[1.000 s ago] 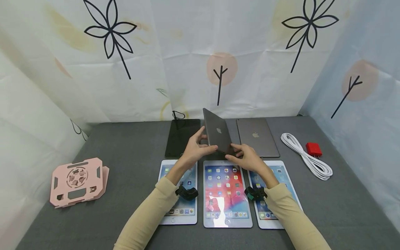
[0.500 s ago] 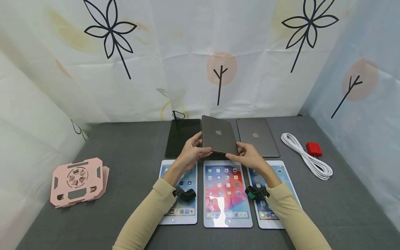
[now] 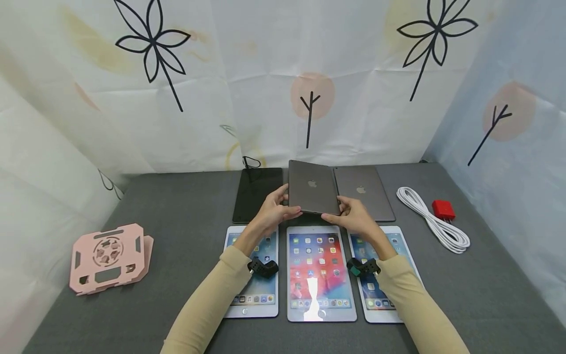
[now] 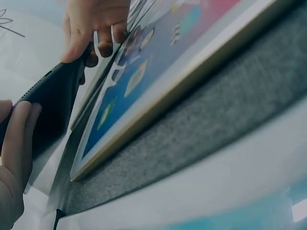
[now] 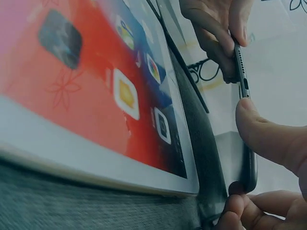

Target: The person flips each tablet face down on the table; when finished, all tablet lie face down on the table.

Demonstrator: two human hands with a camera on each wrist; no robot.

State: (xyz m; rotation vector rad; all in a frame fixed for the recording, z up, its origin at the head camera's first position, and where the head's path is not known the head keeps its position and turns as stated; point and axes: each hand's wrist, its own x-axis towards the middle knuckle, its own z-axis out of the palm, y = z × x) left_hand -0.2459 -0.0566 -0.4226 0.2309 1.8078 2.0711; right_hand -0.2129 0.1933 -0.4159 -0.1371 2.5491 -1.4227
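Note:
A dark grey tablet [image 3: 313, 191], its back with the Apple logo facing up, is held between both hands over the rear middle of the table. My left hand [image 3: 271, 212] grips its near left corner, thumb on top and fingers beneath. At the near right corner my right hand [image 3: 353, 216] pinches it the same way. The right wrist view shows the tablet's thin edge [image 5: 244, 81] with speaker holes and a port, clear of the tabletop. Just in front lies a white tablet [image 3: 322, 275] with its home screen lit.
White tablets lie lit at left [image 3: 254, 305] and right [image 3: 376, 300], partly under my forearms. Behind are a black tablet [image 3: 256, 191] and another grey tablet [image 3: 364, 191]. A pink stand [image 3: 110, 258] is far left; a white cable [image 3: 433, 221] and red charger [image 3: 443, 210] lie right.
The held tablet was tipped steeply on its side; it has turned flatter, logo side up, and shifted slightly right. Both hands keep hold of it.

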